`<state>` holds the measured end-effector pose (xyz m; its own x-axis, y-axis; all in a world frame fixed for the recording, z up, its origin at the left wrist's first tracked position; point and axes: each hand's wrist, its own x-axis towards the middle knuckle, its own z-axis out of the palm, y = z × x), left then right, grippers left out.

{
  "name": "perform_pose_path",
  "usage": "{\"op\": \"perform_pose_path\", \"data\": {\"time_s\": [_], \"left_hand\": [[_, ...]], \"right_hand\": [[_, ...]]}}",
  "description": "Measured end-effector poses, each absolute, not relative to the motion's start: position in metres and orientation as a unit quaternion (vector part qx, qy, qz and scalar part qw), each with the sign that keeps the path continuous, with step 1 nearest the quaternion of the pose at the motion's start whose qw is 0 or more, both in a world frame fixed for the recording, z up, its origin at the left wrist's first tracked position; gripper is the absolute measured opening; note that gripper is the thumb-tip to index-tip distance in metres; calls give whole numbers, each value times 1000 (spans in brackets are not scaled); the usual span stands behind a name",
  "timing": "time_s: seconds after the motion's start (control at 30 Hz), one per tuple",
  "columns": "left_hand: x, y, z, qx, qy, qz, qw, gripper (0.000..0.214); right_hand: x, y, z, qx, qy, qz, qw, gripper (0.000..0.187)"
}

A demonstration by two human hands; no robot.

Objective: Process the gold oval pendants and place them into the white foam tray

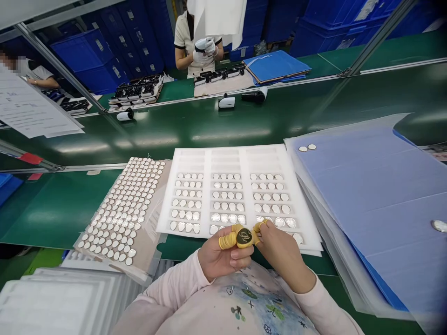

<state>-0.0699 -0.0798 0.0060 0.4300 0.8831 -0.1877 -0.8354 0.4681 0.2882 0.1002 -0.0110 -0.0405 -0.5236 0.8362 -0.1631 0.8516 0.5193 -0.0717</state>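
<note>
A small dark oval badge (244,237) with a gold emblem is pinched in my left hand (223,253), its face turned up toward me. Yellow covers wrap the thumb and fingertips of that hand. Right beside the badge's edge, my right hand (279,249) is closed, its yellow-covered fingertips pressed together; what lies between them is hidden. Just beyond both hands lies a white foam tray (208,200) with three columns of slots, many holding white-faced oval pieces (230,206). My hands cover part of its front rows.
At left, a brown board (153,223) carries rows of oval pieces (118,209). Stacked foam trays (52,302) stand front left. Translucent sheets over blue board (377,200) lie right, with a few loose ovals. Across the bench, a person (199,46) in white gloves handles a white-and-black part.
</note>
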Motion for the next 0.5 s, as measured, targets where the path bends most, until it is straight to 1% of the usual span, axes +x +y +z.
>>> {"op": "perform_pose_path", "data": {"time_s": [0.13, 0.27, 0.4, 0.5], "left_hand": [[-66, -72, 12, 28, 159, 517, 841, 34], [-66, -70, 11, -19, 152, 530, 834, 32], [-67, -69, 9, -65, 149, 546, 822, 25], [-68, -66, 8, -86, 150, 558, 812, 24]], "right_hand": [[89, -15, -35, 531, 841, -89, 55, 15], [89, -15, -36, 552, 822, -136, 27, 18], [96, -12, -42, 567, 796, -207, -39, 19], [105, -6, -41, 566, 767, -283, -110, 12]]}}
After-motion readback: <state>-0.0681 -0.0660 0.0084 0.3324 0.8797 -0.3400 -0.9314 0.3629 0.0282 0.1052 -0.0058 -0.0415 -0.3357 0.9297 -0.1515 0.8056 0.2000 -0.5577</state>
